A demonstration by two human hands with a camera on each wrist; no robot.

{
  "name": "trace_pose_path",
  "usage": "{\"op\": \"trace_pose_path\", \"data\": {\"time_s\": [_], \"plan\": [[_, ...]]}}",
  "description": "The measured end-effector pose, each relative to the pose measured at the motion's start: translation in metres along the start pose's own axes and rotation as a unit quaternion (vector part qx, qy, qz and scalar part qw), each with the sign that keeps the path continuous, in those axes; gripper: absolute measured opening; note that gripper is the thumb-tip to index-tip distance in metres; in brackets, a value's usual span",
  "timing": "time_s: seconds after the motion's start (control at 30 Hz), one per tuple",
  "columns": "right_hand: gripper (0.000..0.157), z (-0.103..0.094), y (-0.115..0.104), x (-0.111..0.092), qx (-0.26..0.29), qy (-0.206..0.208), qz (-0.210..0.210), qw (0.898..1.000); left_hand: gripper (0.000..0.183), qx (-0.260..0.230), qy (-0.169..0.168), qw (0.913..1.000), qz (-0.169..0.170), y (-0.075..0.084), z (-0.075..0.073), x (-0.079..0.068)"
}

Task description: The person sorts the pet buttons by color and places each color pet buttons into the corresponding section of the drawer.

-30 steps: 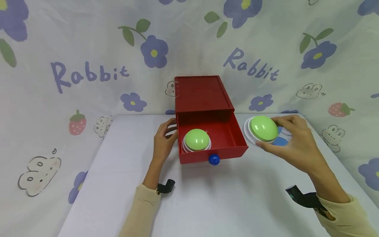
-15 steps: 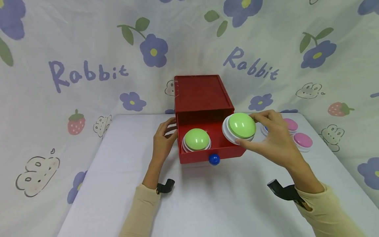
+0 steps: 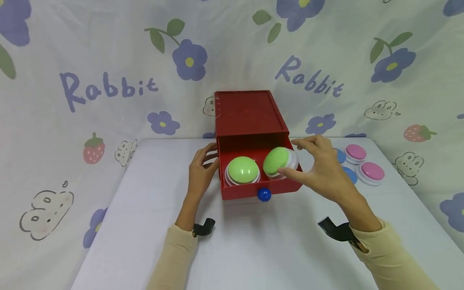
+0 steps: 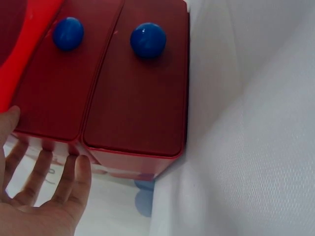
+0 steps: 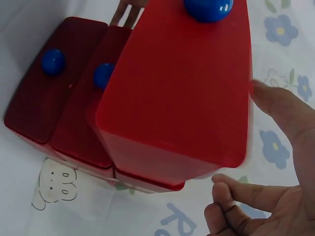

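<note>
A red drawer unit stands with its top drawer pulled out, a blue knob on the front. One green dome button with a white base sits in the drawer's left half. A second green button leans tilted and blurred in the right half, dome facing left. My right hand is spread beside it, thumb close to its lower edge and fingertips apart from its base. My left hand rests against the unit's left side; its fingers lie along the red side in the left wrist view.
To the right on the white table lie two pink buttons and two blue buttons, partly behind my right hand. A flower-and-rabbit cloth hangs behind. Lower drawers with blue knobs are pushed in.
My right hand has carried the second green button leftward from the table's right side to the drawer, where it tips and leaves the fingers. My left hand stays in place.
</note>
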State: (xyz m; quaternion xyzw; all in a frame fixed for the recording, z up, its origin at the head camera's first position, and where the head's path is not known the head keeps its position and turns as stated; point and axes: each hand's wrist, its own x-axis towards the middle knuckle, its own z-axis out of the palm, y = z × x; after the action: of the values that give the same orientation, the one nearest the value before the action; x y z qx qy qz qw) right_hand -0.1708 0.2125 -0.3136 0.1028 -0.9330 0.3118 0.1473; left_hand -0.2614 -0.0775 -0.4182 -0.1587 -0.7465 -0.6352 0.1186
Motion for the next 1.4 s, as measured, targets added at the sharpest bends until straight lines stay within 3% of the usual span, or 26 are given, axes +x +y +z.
{"op": "trace_pose_path", "data": {"time_s": [0.27,0.47,0.7,0.83,1.07,1.4], "plan": [[0.054,-0.002,0.003,-0.011,0.02,0.035,-0.017,0.999,0.045,0.005,0.002,1.0,0.004,0.001,0.0,0.0],[0.046,0.004,0.004,-0.031,0.013,0.08,-0.049,0.996,0.045,0.01,-0.001,0.9999,0.004,0.0,-0.001,0.0],[0.043,0.034,-0.004,-0.07,0.041,0.153,-0.084,0.984,0.046,0.013,-0.001,0.9999,0.006,0.0,-0.001,0.0],[0.037,0.056,-0.01,-0.087,0.05,0.153,-0.082,0.984,0.046,0.011,0.0,0.9999,0.007,-0.001,-0.001,0.0],[0.032,0.08,-0.015,-0.086,0.057,0.119,-0.066,0.989,0.046,0.01,-0.004,0.9999,-0.005,-0.001,0.001,-0.002],[0.028,0.086,-0.017,-0.073,0.046,0.137,-0.08,0.986,0.046,0.015,0.003,0.9999,0.0,0.0,0.001,-0.001]]}}
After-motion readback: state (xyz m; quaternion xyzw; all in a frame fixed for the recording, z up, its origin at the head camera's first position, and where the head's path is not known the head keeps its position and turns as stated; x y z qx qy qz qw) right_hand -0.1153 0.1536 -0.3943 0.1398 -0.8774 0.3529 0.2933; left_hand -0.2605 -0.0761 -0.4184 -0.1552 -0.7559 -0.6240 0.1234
